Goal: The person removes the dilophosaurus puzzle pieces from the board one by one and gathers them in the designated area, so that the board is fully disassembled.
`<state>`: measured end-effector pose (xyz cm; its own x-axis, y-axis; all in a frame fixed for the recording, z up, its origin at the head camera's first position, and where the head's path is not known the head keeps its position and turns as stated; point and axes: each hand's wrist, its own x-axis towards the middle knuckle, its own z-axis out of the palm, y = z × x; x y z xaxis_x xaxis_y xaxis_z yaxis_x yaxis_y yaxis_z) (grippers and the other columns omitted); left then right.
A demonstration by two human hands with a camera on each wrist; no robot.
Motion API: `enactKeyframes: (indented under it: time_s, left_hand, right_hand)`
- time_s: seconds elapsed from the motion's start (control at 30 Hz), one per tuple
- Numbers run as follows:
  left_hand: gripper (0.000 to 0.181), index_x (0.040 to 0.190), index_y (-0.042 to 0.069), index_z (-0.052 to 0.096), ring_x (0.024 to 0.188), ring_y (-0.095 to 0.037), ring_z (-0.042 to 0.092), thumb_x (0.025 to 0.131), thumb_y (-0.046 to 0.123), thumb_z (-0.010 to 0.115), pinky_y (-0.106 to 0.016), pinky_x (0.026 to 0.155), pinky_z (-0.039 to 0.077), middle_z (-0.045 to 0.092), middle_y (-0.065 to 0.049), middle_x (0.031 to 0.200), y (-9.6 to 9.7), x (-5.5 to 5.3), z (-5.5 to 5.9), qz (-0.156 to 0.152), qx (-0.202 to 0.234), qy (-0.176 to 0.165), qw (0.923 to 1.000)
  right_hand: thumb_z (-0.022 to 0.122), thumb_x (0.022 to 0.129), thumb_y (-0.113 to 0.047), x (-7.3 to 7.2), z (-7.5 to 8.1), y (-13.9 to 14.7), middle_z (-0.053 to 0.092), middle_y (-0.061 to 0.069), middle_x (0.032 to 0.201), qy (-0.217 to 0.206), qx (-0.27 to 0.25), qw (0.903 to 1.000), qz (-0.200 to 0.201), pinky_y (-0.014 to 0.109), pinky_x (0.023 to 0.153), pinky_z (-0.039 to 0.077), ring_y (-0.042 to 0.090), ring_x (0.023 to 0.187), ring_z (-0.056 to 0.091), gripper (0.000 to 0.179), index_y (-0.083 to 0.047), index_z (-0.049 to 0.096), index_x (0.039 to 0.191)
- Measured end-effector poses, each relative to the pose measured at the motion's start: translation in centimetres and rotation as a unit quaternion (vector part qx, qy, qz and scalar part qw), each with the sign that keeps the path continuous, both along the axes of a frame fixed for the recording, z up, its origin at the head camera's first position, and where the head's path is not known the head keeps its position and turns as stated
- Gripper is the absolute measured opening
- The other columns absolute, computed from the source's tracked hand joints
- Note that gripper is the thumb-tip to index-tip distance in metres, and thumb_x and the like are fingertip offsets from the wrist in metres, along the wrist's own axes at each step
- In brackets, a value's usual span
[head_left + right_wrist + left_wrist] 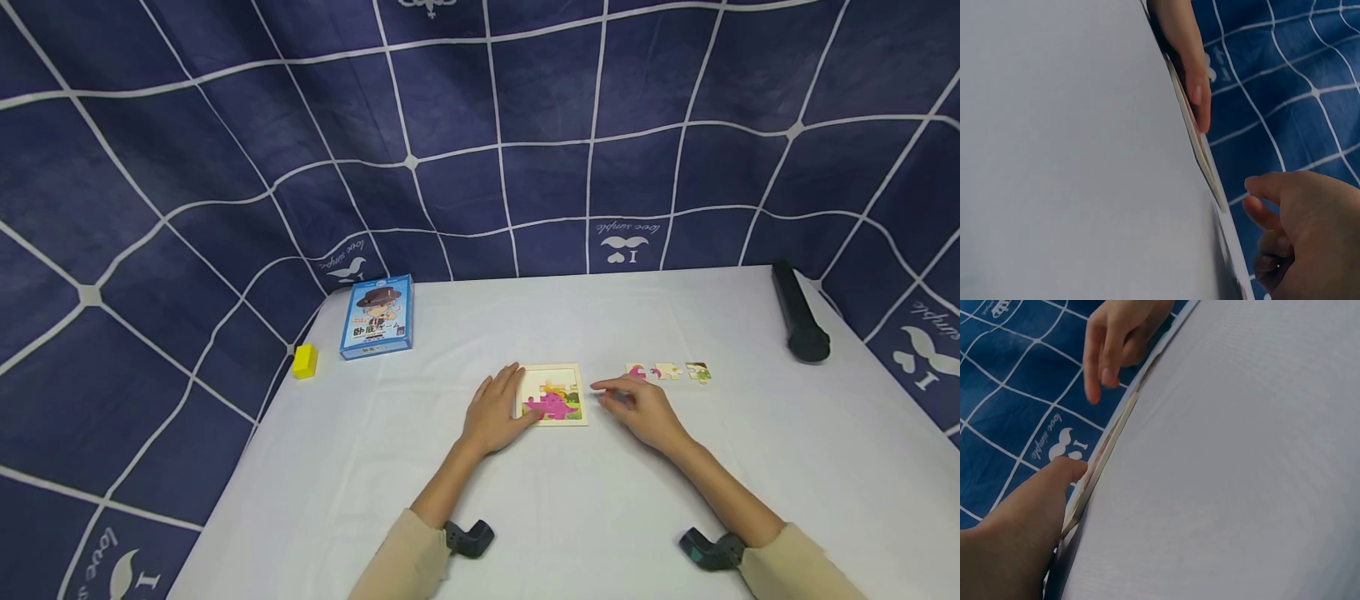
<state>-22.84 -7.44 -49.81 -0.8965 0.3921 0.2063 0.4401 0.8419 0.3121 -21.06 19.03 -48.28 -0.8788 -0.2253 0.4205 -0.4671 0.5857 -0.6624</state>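
A square jigsaw tray (550, 367) with a pale rim lies on the white table. Fitted pieces forming a pink dinosaur (555, 407) fill its lower and right parts; the upper left shows bare board. My left hand (495, 417) rests at the tray's left side, fingers extended along the rim and thumb over the lower edge. Just right of the tray hovers my right hand (640, 408), fingers loosely bent, with nothing seen between its fingertips in the right wrist view. Beyond it lie three loose jigsaw pieces (636, 371) (666, 372) (699, 372) in a row.
A blue illustrated box (378, 317) lies at the back left, near a yellow block (304, 362) by the left edge. At the back right is a black cylindrical object (801, 317). Dark blue gridded cloth (540, 183) hangs behind the table.
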Motion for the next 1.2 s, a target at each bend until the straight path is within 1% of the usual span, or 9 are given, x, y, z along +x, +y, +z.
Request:
enactKeyframes:
  time_s: [0.13,0.27,0.37,0.53,0.7,0.87,1.03,1.2]
  left_hand:
    - [0.082,0.144,0.009,0.031,0.137,-0.016,0.022,0.085,0.064,0.043,-0.036,0.112,0.016,0.029,-0.003,0.149,0.1,0.0,-0.2,0.005,-0.026,0.010,0.9996]
    - [0.082,0.145,0.012,0.030,0.137,-0.016,0.022,0.085,0.067,0.039,-0.036,0.112,0.016,0.028,-0.003,0.149,0.2,0.0,-0.3,0.007,-0.040,0.018,0.9990]
    - [0.082,0.145,0.012,0.030,0.137,-0.016,0.021,0.085,0.067,0.038,-0.037,0.112,0.015,0.027,-0.004,0.149,0.2,0.0,-0.3,0.010,-0.046,0.020,0.9987]
    - [0.082,0.145,0.012,0.030,0.137,-0.016,0.020,0.085,0.067,0.038,-0.037,0.112,0.015,0.026,-0.003,0.150,0.2,0.0,-0.4,0.012,-0.052,0.020,0.9984]
    - [0.081,0.145,0.012,0.029,0.137,-0.016,0.020,0.085,0.067,0.038,-0.037,0.112,0.016,0.025,-0.003,0.150,0.1,0.0,-0.4,0.012,-0.056,0.019,0.9982]
    - [0.082,0.145,0.012,0.030,0.137,-0.016,0.020,0.085,0.067,0.038,-0.037,0.112,0.015,0.026,-0.004,0.150,0.1,0.0,-0.3,0.012,-0.058,0.020,0.9980]
    - [0.081,0.144,0.012,0.031,0.137,-0.016,0.021,0.085,0.066,0.040,-0.038,0.111,0.017,0.027,-0.004,0.150,0.1,0.0,-0.5,0.013,-0.052,0.026,0.9982]
    - [0.080,0.144,0.011,0.032,0.137,-0.016,0.022,0.086,0.065,0.040,-0.039,0.111,0.018,0.027,-0.004,0.149,0.2,0.0,-0.5,0.011,-0.044,0.027,0.9986]
  right_hand:
    - [0.073,0.078,-0.009,-0.7,0.1,-1.9,0.060,-0.010,0.077,-0.003,0.001,0.9996,0.028,0.020,0.047,0.034,0.005,0.057,0.039,0.023,-0.011,0.071,0.101]
    - [0.073,0.079,-0.010,-1.6,-0.1,-3.5,0.059,-0.010,0.076,-0.006,0.005,0.9990,0.044,0.021,0.049,0.036,0.006,0.059,0.041,0.026,-0.008,0.070,0.104]
    - [0.072,0.080,-0.012,-2.3,-0.1,-4.4,0.059,-0.009,0.076,-0.017,0.021,0.9985,0.046,0.023,0.052,0.038,0.007,0.060,0.043,0.029,-0.007,0.069,0.108]
    - [0.071,0.082,-0.019,-3.0,-0.3,-5.4,0.056,-0.008,0.076,-0.051,0.073,0.9952,0.042,0.024,0.055,0.038,0.008,0.061,0.043,0.033,-0.007,0.067,0.113]
    - [0.073,0.080,-0.026,-3.2,-0.2,-5.9,0.052,-0.006,0.074,-0.067,0.094,0.9924,0.042,0.025,0.051,0.037,0.010,0.059,0.042,0.038,-0.006,0.067,0.112]
    - [0.074,0.078,-0.026,-3.3,-0.3,-6.1,0.051,-0.006,0.073,-0.061,0.092,0.9929,0.044,0.024,0.051,0.037,0.009,0.059,0.041,0.036,-0.008,0.068,0.108]
    - [0.076,0.077,-0.023,-3.4,-0.6,-6.0,0.052,-0.006,0.073,-0.049,0.073,0.9950,0.047,0.025,0.053,0.037,0.009,0.060,0.041,0.034,-0.008,0.068,0.106]
    - [0.077,0.076,-0.020,-3.3,-0.5,-5.9,0.056,-0.007,0.075,-0.043,0.057,0.9962,0.049,0.026,0.056,0.039,0.009,0.061,0.044,0.035,-0.009,0.066,0.108]
